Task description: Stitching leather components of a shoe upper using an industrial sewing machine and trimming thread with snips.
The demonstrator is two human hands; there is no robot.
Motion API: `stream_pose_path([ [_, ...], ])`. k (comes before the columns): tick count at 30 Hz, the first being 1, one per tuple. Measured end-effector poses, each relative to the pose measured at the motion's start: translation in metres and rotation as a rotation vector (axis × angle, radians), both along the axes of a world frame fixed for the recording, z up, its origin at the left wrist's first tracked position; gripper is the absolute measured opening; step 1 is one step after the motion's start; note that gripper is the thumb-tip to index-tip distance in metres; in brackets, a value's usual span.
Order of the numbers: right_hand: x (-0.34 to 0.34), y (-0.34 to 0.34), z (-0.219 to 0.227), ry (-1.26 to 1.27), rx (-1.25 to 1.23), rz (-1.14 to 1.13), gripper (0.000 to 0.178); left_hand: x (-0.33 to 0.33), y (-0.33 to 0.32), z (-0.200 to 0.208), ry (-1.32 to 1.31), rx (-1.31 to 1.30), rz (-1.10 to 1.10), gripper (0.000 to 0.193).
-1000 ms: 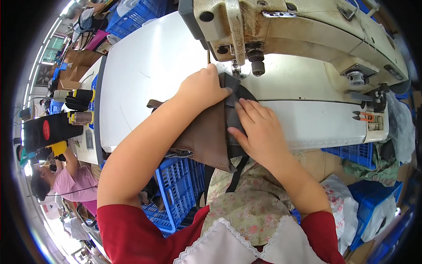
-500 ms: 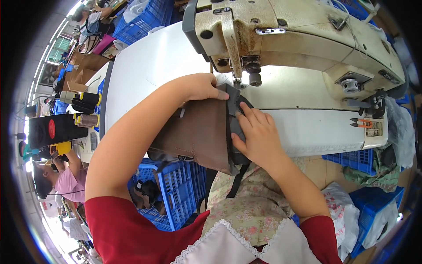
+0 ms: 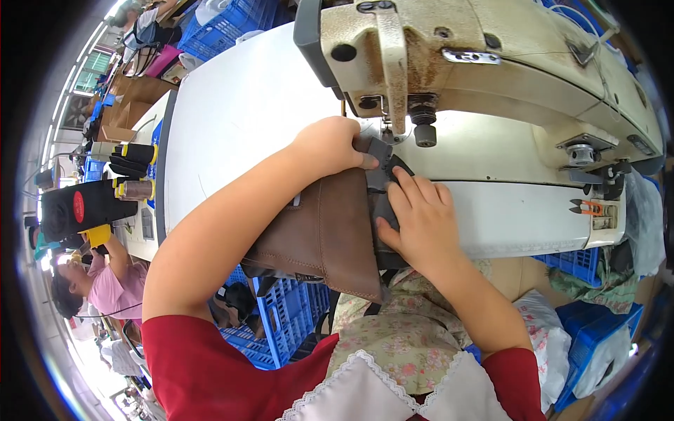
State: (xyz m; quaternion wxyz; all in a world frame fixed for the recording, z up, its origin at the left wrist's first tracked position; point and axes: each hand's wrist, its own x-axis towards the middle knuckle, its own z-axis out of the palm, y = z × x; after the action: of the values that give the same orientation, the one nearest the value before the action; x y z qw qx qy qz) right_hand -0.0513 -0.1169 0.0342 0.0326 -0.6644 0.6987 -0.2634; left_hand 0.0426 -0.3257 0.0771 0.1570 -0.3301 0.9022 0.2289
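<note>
A brown leather-like bag piece [image 3: 344, 228] with stitched seams lies under my hands, at the front edge of a sewing machine [image 3: 484, 77]. Along its right side runs a dark grey strip [image 3: 380, 156], its far end close to the presser foot and needle area. My left hand [image 3: 331, 146] is closed over the far edge, the thumb pressing on the strip and the other fingers partly hidden. To the right, my right hand [image 3: 425, 221] grips the strip, fingertips on top and thumb nearer me. The lower part of the piece hangs over the table edge.
A blue crate [image 3: 288, 316] with dark items stands below the table at left. Orange-handled thread snips [image 3: 590, 208] lie at the table's right end. Thread spools [image 3: 137, 189] sit on a neighbouring table, where another person [image 3: 116, 281] works. Plastic bags [image 3: 547, 337] fill the lower right.
The view has shifted, so the machine head looks larger and lower. Both hands keep their hold, and the brown piece appears slightly farther right and more spread out.
</note>
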Motion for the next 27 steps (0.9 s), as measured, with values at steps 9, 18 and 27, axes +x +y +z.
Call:
stream_pose_path([
  [9,-0.0017,0.002,-0.0036,0.024,-0.022,0.024,0.05,0.0,0.003,0.0052,-0.021,0.016,0.048,0.054],
  [18,0.0001,-0.0058,0.0022,-0.006,0.028,-0.037,0.064,-0.001,0.0066,0.0072,-0.046,-0.028,0.037,0.054],
  [27,-0.0053,-0.0053,0.0011,0.024,0.028,0.019,0.063,-0.0003,0.0046,0.0055,-0.046,-0.018,0.046,0.053],
])
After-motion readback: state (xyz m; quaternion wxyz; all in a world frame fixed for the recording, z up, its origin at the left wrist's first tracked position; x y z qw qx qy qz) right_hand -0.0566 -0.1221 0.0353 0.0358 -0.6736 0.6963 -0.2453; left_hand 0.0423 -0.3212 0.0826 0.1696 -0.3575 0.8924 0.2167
